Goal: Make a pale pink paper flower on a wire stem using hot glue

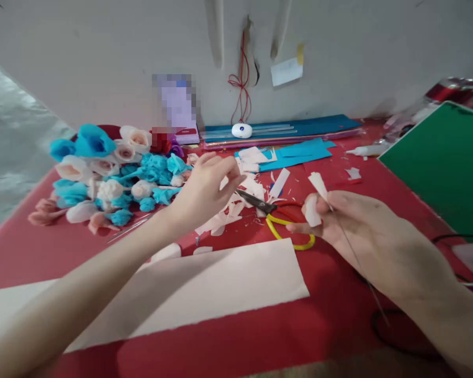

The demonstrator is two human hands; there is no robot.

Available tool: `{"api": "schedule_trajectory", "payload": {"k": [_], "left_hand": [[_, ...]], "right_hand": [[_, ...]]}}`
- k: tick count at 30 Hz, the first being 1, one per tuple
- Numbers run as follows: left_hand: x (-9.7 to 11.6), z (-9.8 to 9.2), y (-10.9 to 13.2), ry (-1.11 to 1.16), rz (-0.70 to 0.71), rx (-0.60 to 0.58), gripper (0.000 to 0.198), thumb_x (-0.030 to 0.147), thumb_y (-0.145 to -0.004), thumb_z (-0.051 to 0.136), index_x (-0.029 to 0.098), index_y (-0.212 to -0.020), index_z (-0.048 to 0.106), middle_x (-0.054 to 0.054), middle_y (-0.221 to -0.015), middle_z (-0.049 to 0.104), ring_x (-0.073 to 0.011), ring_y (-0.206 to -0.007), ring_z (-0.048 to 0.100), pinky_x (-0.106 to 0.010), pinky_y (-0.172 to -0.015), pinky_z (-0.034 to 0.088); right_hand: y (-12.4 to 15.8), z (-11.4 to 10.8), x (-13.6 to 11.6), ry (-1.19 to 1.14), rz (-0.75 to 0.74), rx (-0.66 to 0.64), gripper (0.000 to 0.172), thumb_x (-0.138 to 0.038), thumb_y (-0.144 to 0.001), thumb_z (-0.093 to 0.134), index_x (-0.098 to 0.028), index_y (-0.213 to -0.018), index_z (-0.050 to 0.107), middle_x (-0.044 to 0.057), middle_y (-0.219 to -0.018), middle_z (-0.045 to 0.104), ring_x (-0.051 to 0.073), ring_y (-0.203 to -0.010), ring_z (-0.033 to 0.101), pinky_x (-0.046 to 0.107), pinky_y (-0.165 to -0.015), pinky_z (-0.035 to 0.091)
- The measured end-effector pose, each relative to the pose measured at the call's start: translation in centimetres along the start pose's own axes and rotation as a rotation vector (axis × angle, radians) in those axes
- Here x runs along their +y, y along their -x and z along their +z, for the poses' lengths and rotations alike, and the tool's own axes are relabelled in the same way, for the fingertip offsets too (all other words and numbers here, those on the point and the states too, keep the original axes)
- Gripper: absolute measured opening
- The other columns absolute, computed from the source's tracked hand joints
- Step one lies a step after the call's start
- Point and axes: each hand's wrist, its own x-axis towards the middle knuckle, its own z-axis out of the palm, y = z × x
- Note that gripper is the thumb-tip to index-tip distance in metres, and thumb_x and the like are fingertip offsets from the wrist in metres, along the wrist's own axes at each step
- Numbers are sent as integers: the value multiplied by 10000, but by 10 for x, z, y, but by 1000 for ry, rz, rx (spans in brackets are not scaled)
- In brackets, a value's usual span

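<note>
My left hand (210, 186) hovers over the pale paper scraps (224, 218), its thumb and forefinger brought together in a loop. I cannot make out anything between the fingertips. My right hand (362, 231), palm turned up, pinches a thin wire stem (354, 252) with a narrow white paper piece (318, 184) at its top. A curved white paper petal (312, 211) also sits among the right fingers. Just beside those fingers lie scissors (285, 220) with red and yellow handles, blades pointing left into the scraps.
A long cream paper strip (220, 283) crosses the red table (283, 336). Blue, pink and white paper flowers (114, 173) are heaped at left. Blue paper (299, 155), a white oval device (241, 130), a glue bottle (366, 150) and a green board (444, 168) lie farther back.
</note>
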Motion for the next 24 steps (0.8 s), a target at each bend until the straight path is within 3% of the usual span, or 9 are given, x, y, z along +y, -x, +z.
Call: {"api": "schedule_trajectory", "payload": {"k": [3, 7, 9, 11, 14, 16, 17, 20, 24], "left_hand": [[-18, 6, -10, -249, 79, -65, 288, 211, -876, 321, 173, -687, 535, -31, -623, 555, -172, -638, 512, -390, -873, 363], [-37, 9, -12, -366, 87, -140, 320, 296, -827, 444, 189, -543, 548, -37, -600, 578, -209, -695, 550, -437, -914, 322], [-43, 8, -10, -374, 60, -123, 112, 251, -764, 535, 194, -748, 631, -78, -826, 632, -261, -865, 555, -471, -931, 302], [-46, 7, -9, -344, 28, -87, 318, 222, -716, 588, 212, -1034, 586, -108, -1088, 586, -305, -1030, 502, -516, -952, 266], [-47, 5, -10, -211, -54, -45, 204, 311, -746, 575, 214, -909, 650, -66, -913, 667, -265, -913, 576, -516, -959, 276], [-43, 4, -10, -65, -135, -22, 188, 315, -775, 538, 185, -792, 674, -54, -762, 680, -214, -742, 616, -451, -883, 391], [-39, 4, -9, 3, -169, -15, 196, 283, -773, 539, 172, -872, 666, -70, -834, 680, -199, -712, 621, -401, -810, 450], [-17, 2, -2, 197, -171, -35, 625, 197, -707, 613, 200, -1287, 381, -128, -1332, 417, -202, -919, 608, -277, -676, 516], [26, 0, 21, 721, -114, -193, 401, 263, -760, 604, 221, -1155, 544, -48, -1247, 539, -198, -1158, 482, -298, -979, 396]], "right_hand": [[-1, 1, 0, -35, -2, -26, 246, -254, -855, 469, -204, -699, 652, -8, -727, 518, 51, -722, 508, 113, -689, 460], [-2, 1, 1, -30, 18, -28, 234, -240, -849, 472, -212, -702, 652, -8, -736, 539, 67, -717, 528, 154, -676, 461], [-2, 0, 2, -29, 21, -27, 230, -228, -848, 473, -209, -711, 658, -3, -733, 549, 71, -715, 529, 164, -675, 458], [-3, 0, 2, -32, 12, -40, 236, -227, -850, 471, -201, -717, 664, 3, -724, 556, 71, -716, 525, 160, -678, 455], [-5, 1, 3, -8, 23, -48, 228, -253, -846, 488, -193, -712, 662, 0, -708, 560, 69, -718, 522, 161, -693, 449], [-5, 1, 4, 26, 32, -36, 219, -276, -838, 507, -187, -710, 660, 2, -712, 569, 74, -744, 528, 167, -716, 439], [-5, 2, 5, 41, 39, -30, 214, -286, -835, 513, -189, -715, 660, 2, -721, 576, 76, -758, 530, 170, -725, 433], [-4, 2, 8, 108, 66, 0, 211, -337, -826, 523, -204, -741, 663, 2, -766, 604, 85, -773, 534, 178, -716, 425], [0, 4, 13, 157, 48, -25, 207, -347, -832, 512, -224, -762, 663, -12, -791, 615, 90, -801, 543, 182, -744, 422]]}}
